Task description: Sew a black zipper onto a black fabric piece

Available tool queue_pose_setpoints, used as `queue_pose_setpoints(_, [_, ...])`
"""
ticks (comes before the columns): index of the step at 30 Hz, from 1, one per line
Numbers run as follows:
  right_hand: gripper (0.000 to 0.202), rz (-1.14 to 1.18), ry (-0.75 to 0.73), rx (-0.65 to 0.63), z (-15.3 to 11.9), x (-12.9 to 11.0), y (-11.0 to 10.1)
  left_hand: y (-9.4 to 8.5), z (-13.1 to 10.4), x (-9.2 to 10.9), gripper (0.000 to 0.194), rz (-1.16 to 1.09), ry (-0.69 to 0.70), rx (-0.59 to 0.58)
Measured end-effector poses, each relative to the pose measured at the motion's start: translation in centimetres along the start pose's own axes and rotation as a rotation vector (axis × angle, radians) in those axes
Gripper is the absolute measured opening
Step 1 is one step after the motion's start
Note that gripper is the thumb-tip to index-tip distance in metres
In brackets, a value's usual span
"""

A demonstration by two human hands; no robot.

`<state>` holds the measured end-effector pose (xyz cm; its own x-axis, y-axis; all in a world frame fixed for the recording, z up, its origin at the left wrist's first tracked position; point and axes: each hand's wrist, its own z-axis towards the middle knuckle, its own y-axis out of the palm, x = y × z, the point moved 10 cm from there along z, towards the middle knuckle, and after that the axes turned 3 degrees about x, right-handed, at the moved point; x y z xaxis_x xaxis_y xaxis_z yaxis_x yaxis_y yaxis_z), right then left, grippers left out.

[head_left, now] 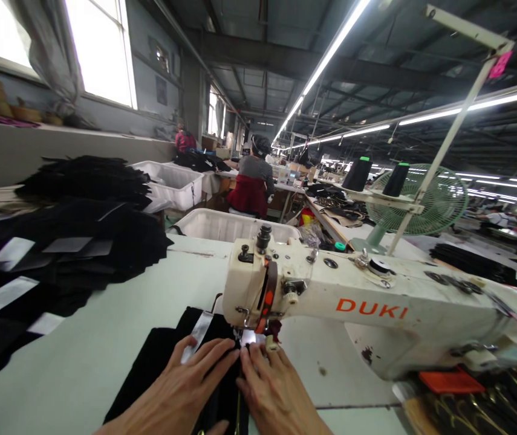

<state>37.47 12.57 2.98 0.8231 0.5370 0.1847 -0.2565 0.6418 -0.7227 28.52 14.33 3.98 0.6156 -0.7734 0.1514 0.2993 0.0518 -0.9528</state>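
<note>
Pale work table, spanning the foreground. Heaped black cut pieces with pale strips along its left side, well apart from the hands. Cream sewing machine marked DUKI, lying across the right half of the table, head toward centre. White plastic bin just behind the machine head. Green fan and two dark thread cones on a stand behind the machine arm. Seated person in grey top at a further station, back turned.

Black fabric piece flat on the table, front edge under the machine head, at the needle area. Pale strip lying on the fabric beside the left fingers.

Left hand: open, palm down, fingers extended, pressing the fabric. Right hand: open, flat, fingertips at the presser foot, touching the left hand's fingertips.
</note>
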Motion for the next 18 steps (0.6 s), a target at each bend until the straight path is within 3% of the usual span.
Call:
queue_pose_setpoints(4, [0.031,-0.008,0.020,-0.003,0.0,0.2,0.5,-0.2,0.5,-0.3,0.068,-0.042,-0.047,-0.065])
queue_pose_setpoints(9, [0.028,-0.006,0.028,-0.032,-0.3,0.3,1.1,-1.2,0.1,0.3,0.070,-0.081,0.000,0.035])
queue_pose_setpoints(18, [0.035,-0.013,0.035,-0.080,-0.8,0.4,2.0,-0.7,0.1,0.6,0.065,-0.027,-0.006,0.032])
